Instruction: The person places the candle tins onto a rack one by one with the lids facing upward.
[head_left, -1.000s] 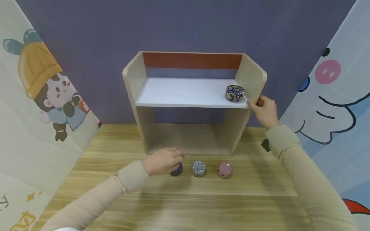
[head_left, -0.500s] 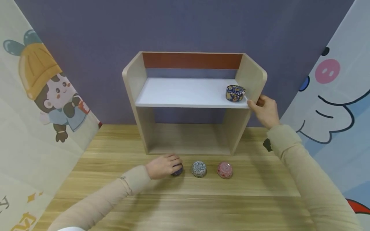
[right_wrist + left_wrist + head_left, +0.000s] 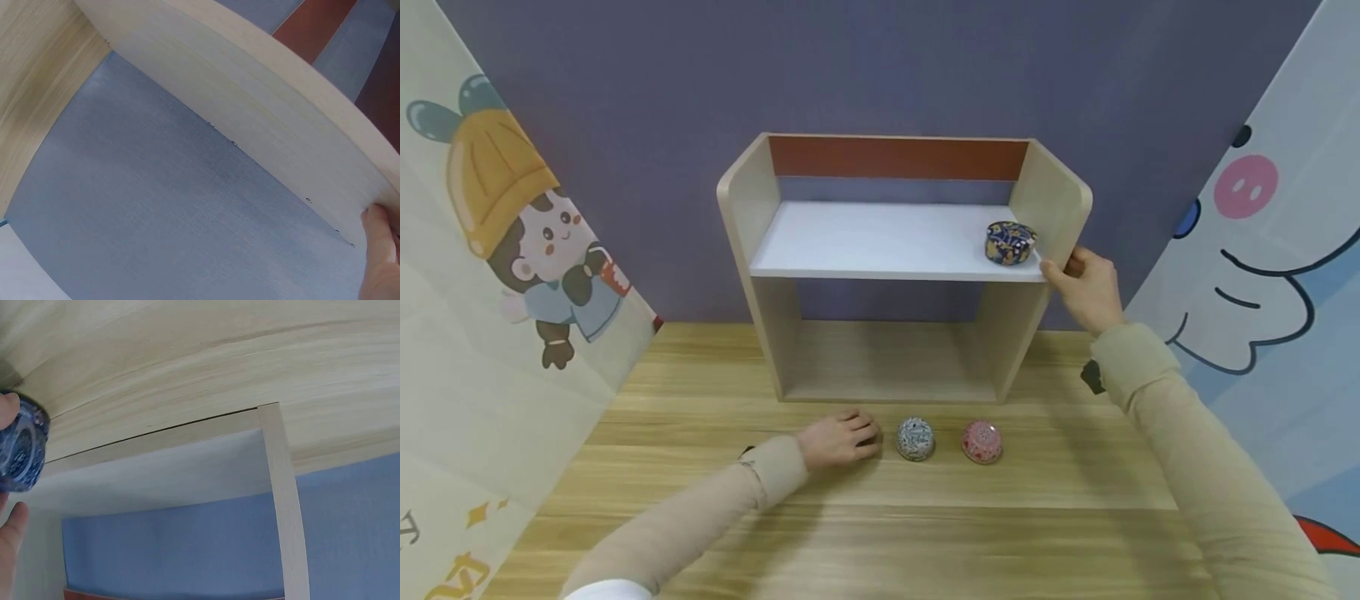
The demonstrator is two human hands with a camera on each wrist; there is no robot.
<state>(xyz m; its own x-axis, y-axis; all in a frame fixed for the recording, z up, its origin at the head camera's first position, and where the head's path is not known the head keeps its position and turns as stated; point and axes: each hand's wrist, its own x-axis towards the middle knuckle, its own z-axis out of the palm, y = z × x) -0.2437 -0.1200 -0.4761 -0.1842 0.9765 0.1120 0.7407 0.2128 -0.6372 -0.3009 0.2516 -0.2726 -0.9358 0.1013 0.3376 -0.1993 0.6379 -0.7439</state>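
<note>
My left hand covers a small dark blue patterned tin on the table in front of the shelf. In the left wrist view that tin sits between thumb and fingers; the head view hides it. To its right stand a white-and-grey patterned tin and a pink patterned tin. My right hand grips the right side panel of the two-tier wooden shelf, thumb at the front edge and fingers around the outside. A navy-and-gold tin rests on the white upper board near that panel.
The shelf stands on a light wood-grain table against a grey-blue backdrop. Its lower tier lies behind the row of tins. Cartoon-printed panels flank the table on both sides.
My left hand has lowered and shifted slightly right, closing over the dark blue tin, which the hand now hides in the head view. The right hand has stayed on the shelf panel.
</note>
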